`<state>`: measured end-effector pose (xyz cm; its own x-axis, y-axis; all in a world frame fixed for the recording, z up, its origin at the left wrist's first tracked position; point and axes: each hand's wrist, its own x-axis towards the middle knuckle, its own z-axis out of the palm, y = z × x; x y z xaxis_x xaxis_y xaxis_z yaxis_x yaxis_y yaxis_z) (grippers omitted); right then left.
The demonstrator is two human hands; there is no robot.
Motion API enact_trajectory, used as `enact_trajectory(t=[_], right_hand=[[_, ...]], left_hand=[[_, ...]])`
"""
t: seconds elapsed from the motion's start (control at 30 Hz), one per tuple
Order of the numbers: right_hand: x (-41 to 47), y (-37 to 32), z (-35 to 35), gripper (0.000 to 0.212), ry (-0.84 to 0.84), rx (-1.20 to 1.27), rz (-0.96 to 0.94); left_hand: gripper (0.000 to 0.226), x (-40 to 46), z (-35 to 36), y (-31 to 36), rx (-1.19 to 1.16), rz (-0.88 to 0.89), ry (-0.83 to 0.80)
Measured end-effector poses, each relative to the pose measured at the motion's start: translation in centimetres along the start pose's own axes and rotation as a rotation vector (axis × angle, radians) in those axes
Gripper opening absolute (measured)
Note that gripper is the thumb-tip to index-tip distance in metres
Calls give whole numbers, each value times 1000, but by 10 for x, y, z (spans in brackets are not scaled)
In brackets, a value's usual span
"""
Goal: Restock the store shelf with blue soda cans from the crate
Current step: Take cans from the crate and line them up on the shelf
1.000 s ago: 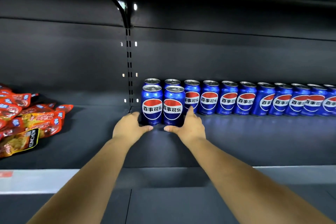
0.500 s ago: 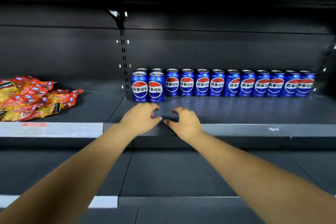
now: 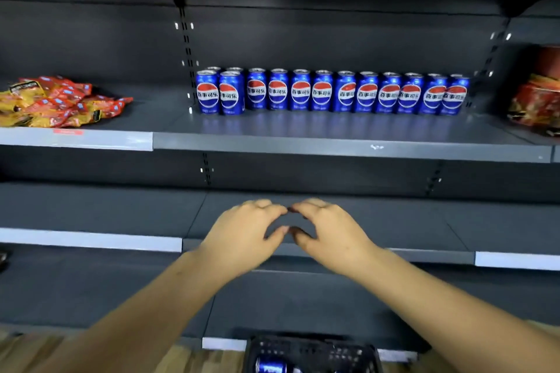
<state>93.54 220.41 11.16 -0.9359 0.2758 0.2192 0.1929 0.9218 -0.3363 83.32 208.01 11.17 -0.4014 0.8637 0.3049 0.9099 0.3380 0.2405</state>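
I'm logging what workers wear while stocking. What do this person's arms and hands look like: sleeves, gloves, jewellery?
Both forearms are bare as far as the frame shows: no sleeves visible. The left hand and right hand wear no gloves, and I see no rings, watch or bracelet, though motion blur softens fine detail.

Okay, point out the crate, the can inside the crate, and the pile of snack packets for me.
crate (image 3: 351,354): head view, black mesh wall.
can inside the crate (image 3: 270,367): head view, blue side.
snack packets (image 3: 57,104): head view, middle of the pile.
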Motion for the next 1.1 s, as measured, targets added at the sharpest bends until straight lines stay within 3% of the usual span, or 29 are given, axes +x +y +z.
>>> enact_trajectory(t=[0.4, 0.7, 0.93, 1.1], right_hand=[[-62, 21, 20, 43, -154, -33, -13], [-70, 49, 86, 46, -380, -47, 130], [-79, 71, 141, 46, -390, 192, 279], [-88, 96, 193, 41, -495, 143, 294]], left_hand=[[36, -49, 49, 30, 95, 22, -241], [39, -56, 113, 12, 149, 44, -485], [33, -62, 175, 2, 186, 67, -595], [30, -77, 226, -16, 278, 95, -716]])
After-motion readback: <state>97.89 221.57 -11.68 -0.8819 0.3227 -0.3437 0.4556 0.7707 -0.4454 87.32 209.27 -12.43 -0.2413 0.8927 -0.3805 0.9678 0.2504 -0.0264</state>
